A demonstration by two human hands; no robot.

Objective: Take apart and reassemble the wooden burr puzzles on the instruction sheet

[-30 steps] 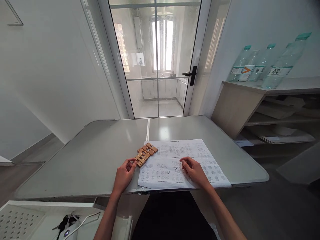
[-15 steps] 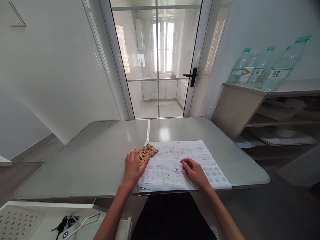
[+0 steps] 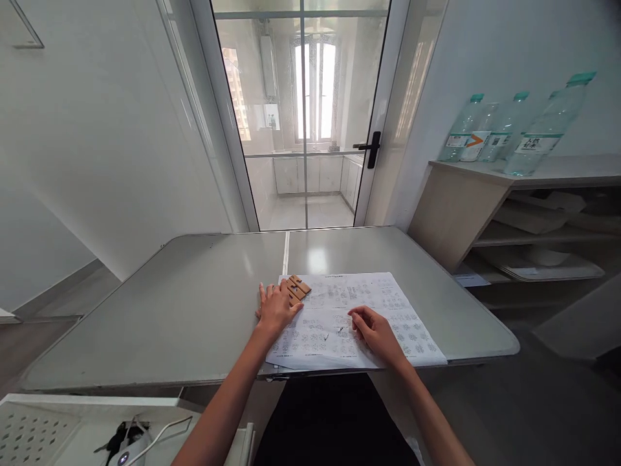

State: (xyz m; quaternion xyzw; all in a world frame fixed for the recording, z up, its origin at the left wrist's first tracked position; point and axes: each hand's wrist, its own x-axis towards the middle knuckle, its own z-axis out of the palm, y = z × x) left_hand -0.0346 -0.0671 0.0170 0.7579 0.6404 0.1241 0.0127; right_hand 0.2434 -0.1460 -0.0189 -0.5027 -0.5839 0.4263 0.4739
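Note:
My left hand (image 3: 276, 309) lies over a row of flat wooden puzzle pieces (image 3: 299, 287) at the paper's left edge. Its thumb is on their near right side and its fingers reach over the left side, covering part of the row. Dark cut-outs show in the uncovered pieces. Under them spreads a white printed sheet (image 3: 320, 304) with many small diagrams and two dark tick marks. My right hand (image 3: 374, 330) rests on the sheet's right half, fingers curled together and nothing visible in them.
The sheet lies at the front edge of a grey table (image 3: 208, 304). Below left is a white drawer (image 3: 58, 427) with a white device and cable. Several plastic bottles (image 3: 536, 142) stand on a shelf unit (image 3: 456, 207) to the right. Behind the table is a glass door (image 3: 330, 175).
My left hand has moved to the right and covers more of the puzzle pieces, which have shifted slightly right. My right hand has stayed in place.

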